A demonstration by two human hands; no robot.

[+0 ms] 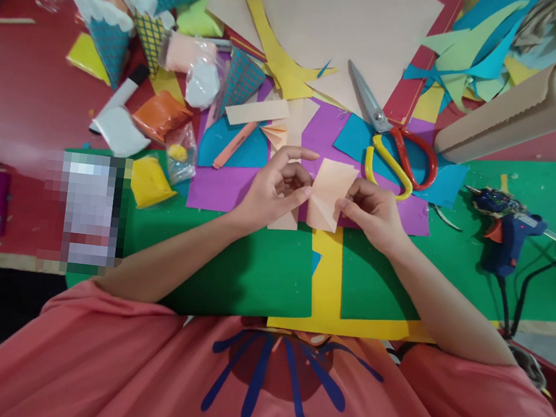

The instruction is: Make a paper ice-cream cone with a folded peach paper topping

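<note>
A small folded piece of peach paper (330, 191) is held up in front of me, with a crease across its lower part. My right hand (372, 212) pinches its right edge between thumb and fingers. At the left edge, the thumb and a bent finger of my left hand (280, 189) close on the paper, while the index finger stretches out above. Just beyond lie a pleated peach paper fan (275, 133), a peach marker (235, 145) and a peach paper strip (257, 111). Scissors (379, 121) with red and yellow handles rest open behind my right hand.
A blue glue gun (505, 241) lies at right on green foam sheet (380, 280), near a large cardboard tube (520, 105). Patterned paper cones (107, 42), bagged orange clay (161, 115) and a blurred-out phone-like object (91, 211) are at left. Colored scraps (469, 53) pile up at far right.
</note>
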